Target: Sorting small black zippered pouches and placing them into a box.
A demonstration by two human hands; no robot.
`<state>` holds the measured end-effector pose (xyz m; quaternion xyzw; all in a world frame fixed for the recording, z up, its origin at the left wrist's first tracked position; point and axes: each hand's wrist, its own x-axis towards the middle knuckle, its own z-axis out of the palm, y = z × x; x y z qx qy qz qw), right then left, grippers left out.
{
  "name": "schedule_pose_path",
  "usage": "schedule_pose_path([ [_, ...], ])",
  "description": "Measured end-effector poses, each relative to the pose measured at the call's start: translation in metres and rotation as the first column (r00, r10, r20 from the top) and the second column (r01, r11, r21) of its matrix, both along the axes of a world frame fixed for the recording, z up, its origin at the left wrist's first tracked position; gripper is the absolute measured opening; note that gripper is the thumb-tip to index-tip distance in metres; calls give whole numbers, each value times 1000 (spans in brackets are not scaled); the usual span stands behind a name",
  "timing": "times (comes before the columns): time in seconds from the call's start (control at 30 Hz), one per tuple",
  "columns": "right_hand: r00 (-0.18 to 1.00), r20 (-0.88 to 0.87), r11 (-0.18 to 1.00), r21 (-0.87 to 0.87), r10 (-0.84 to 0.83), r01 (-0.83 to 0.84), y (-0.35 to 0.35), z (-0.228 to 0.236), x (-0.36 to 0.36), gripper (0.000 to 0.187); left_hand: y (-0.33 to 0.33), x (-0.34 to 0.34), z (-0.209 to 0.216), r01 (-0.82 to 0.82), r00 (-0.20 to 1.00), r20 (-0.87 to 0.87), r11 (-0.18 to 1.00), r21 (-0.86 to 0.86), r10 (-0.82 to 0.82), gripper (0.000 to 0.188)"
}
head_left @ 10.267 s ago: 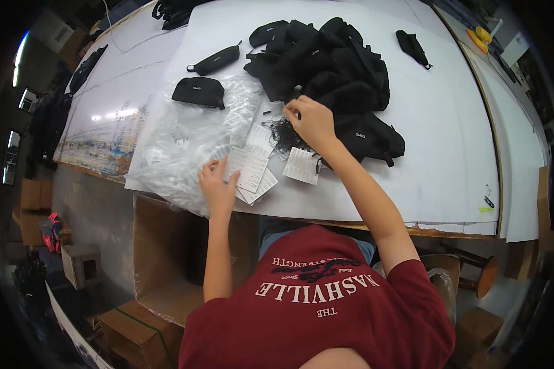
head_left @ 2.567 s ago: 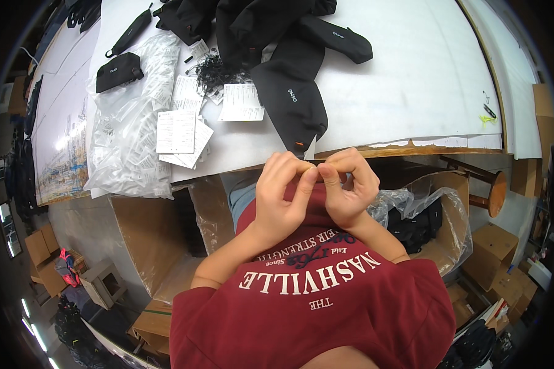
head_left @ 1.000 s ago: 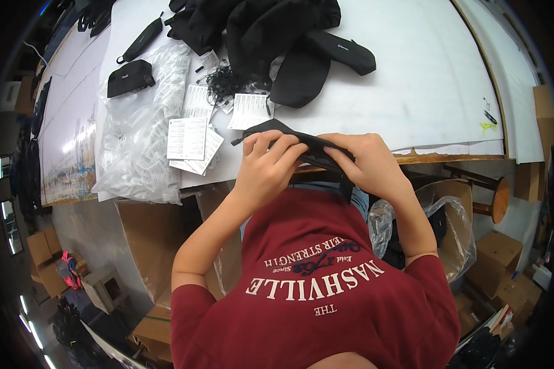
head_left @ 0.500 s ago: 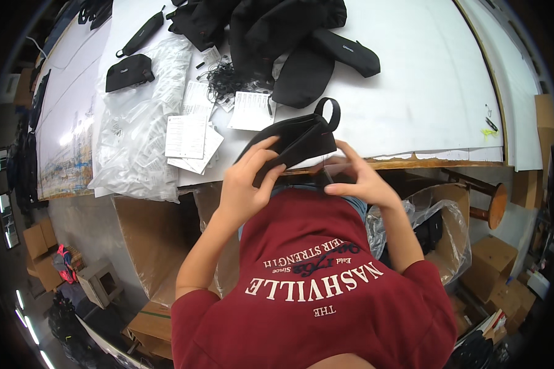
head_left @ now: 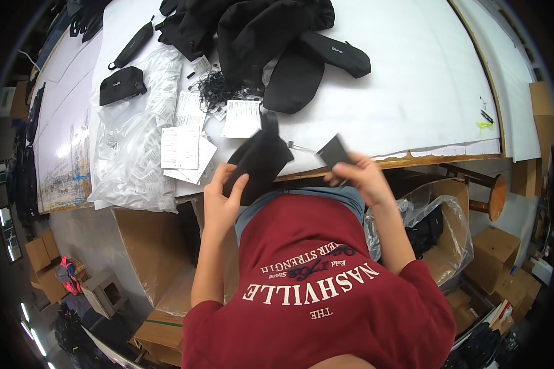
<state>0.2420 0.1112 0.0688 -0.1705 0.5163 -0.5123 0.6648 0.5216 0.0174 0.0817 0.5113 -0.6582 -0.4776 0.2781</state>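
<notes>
We grip the black pouch with our left hand alone, where a second ago both hands had it. Its loop end now points away from us, and our right hand holds the dark card higher, tilted up.

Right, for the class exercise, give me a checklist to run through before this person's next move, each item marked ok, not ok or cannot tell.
1. Black pouch gripped by the left hand: ok, between thumb and fingers.
2. Dark card gripped by the right hand: ok.
3. Card fastened to the pouch: cannot tell; the area between them is blurred.
4. Pouch zipped shut: cannot tell, also blurred.
5. White sheets squared up: not ok, they overlap at angles.
6. Black cords untangled: not ok, they lie in a knotted-looking heap.
</notes>
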Motion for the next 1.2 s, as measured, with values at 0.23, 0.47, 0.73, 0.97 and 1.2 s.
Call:
schedule_pose_path([
  [0.23, 700, 353, 748, 1, -621, 663, -23, -18, -43, 19, 6, -5, 29, 427, 868, 261, 903, 42, -423, 22],
  [0.47, 685, 496, 837, 194, -534, 511, -56, -19, 10, 30, 0, -21, 48, 579, 744, 381, 814, 40, -548, 20],
  [0.73, 754, 225, 783, 77, -617, 618, -67, -19, 6, 31, -3, -16, 57, 583, 763, 344, 813, 0, -547, 18],
  [0.97, 715, 299, 774, 292, -631, 561, -68, -6, 25, 40, -6, -20, 62, 599, 758, 326, 801, -4, -565, 19],
  [1.2, 750, 435, 861, 149, -498, 485, -63, -13, 19, 36, -6, -23, 63, 623, 750, 308, 781, -34, -585, 20],
])
